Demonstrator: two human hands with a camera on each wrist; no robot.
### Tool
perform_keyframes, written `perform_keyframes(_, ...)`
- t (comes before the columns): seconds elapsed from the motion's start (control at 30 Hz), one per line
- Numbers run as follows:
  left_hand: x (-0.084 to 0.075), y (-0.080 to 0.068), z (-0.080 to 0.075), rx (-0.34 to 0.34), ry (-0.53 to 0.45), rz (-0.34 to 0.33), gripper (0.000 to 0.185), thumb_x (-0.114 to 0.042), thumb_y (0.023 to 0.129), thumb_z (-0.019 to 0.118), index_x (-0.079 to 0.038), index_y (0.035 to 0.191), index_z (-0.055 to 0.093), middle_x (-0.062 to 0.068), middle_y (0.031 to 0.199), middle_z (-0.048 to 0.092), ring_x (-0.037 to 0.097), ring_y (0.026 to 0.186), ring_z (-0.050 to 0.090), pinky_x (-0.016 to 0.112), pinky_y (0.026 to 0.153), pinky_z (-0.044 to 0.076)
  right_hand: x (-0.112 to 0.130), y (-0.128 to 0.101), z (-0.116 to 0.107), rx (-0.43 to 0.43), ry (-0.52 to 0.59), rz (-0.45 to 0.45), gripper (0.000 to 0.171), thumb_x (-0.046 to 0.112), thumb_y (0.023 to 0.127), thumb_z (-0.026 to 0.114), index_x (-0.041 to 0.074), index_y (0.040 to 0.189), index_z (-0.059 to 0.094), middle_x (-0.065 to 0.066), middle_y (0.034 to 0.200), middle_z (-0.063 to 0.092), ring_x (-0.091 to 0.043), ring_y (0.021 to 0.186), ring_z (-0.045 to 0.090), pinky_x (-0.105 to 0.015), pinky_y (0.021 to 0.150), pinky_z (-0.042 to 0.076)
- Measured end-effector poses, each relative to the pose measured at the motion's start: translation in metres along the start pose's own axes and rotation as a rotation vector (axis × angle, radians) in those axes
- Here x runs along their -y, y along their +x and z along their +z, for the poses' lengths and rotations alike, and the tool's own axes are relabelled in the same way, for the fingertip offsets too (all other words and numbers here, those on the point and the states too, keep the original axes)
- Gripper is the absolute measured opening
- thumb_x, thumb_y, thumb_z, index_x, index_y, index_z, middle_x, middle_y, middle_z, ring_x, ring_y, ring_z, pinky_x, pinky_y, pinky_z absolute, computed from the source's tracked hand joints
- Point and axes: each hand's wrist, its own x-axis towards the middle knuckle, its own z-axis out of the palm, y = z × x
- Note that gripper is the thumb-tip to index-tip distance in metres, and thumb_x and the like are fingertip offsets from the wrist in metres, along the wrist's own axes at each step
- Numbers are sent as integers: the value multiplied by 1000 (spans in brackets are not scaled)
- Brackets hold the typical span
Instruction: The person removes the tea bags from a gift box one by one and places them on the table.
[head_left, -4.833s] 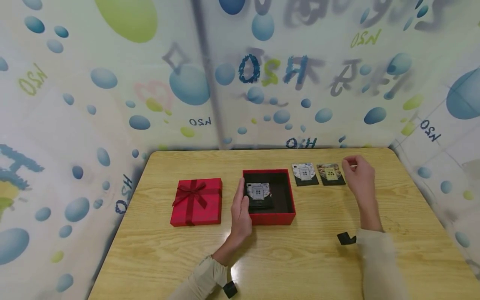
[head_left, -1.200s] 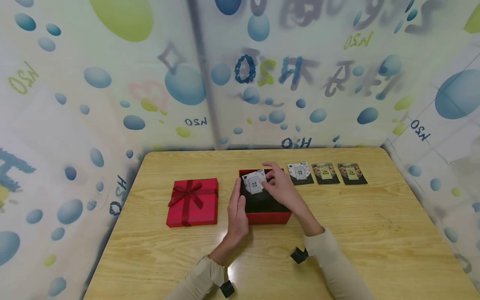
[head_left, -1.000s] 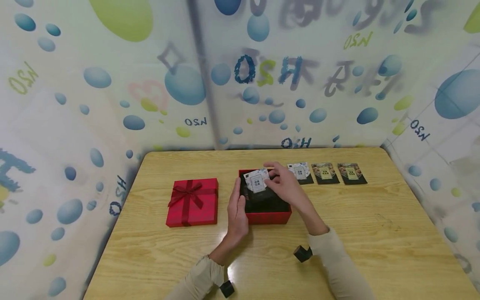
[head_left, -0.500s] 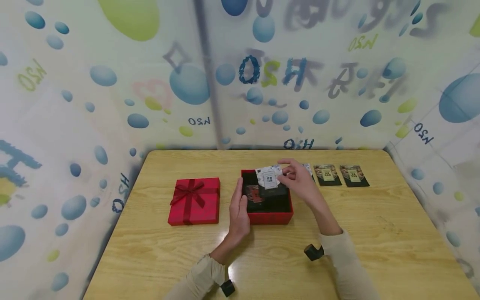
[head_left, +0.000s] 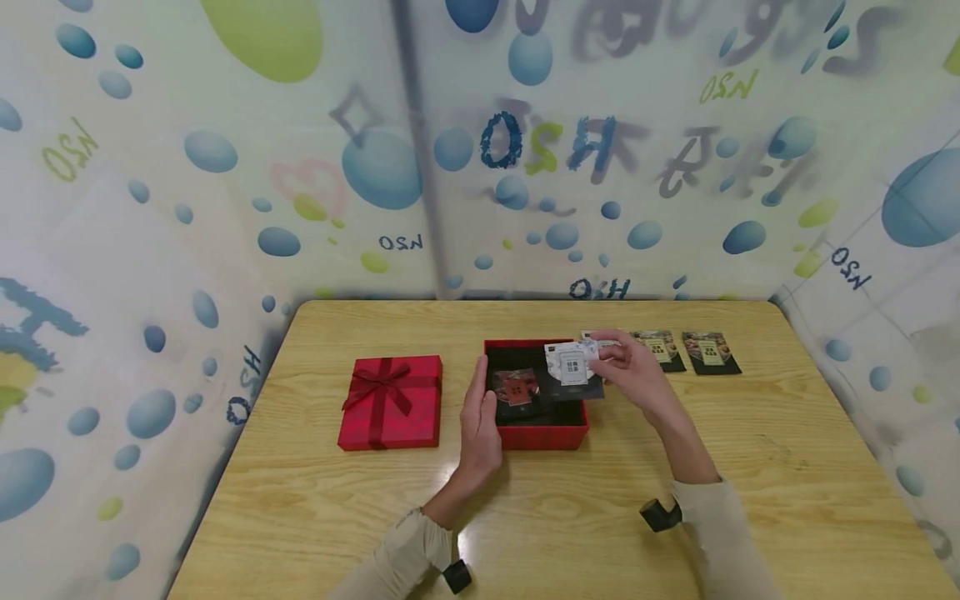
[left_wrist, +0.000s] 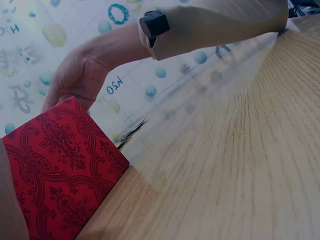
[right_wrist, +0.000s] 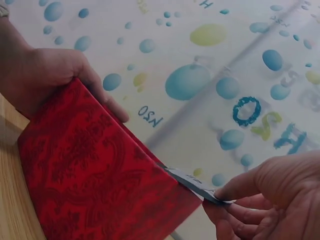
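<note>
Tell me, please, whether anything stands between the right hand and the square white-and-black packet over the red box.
Nothing visible does: the right hand pinches that packet by its edge, above the right rim of the red box.

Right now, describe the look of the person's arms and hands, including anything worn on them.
The left arm wears a long beige fabric sleeve, gathered at the cuff; the right arm wears a matching beige fabric sleeve. A small, boxy black device sits at the left wrist and another at the right. The left hand and right hand are ungloved.
</note>
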Motion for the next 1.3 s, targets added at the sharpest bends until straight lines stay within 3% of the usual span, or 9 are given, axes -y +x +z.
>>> perform_keyframes(0.53,0,0,0,3,-10,40,56,1,109,34,-1,164,26,15,170,27,30,158,22,19,124,15,-22,-9,-52,78,71,20,52,15,105,65,-5,149,45,1,103,66,-10,88,63,-31,79,58)
perform_keyframes(0.97,1,0,0,2,-18,32,55,2,110,34,-1,164,26,13,170,28,27,158,22,19,124,16,-44,-4,-64,150,-10,107,48,13,104,65,-7,143,45,-6,101,69,-13,88,64,-39,85,57)
perform_keyframes(1.3,-1,0,-1,4,-13,30,56,1,109,33,0,164,25,16,170,27,29,159,21,19,124,15,-59,0,-66,182,-6,143,43,10,104,64,-8,139,45,-3,98,71,-12,85,65,-36,79,57)
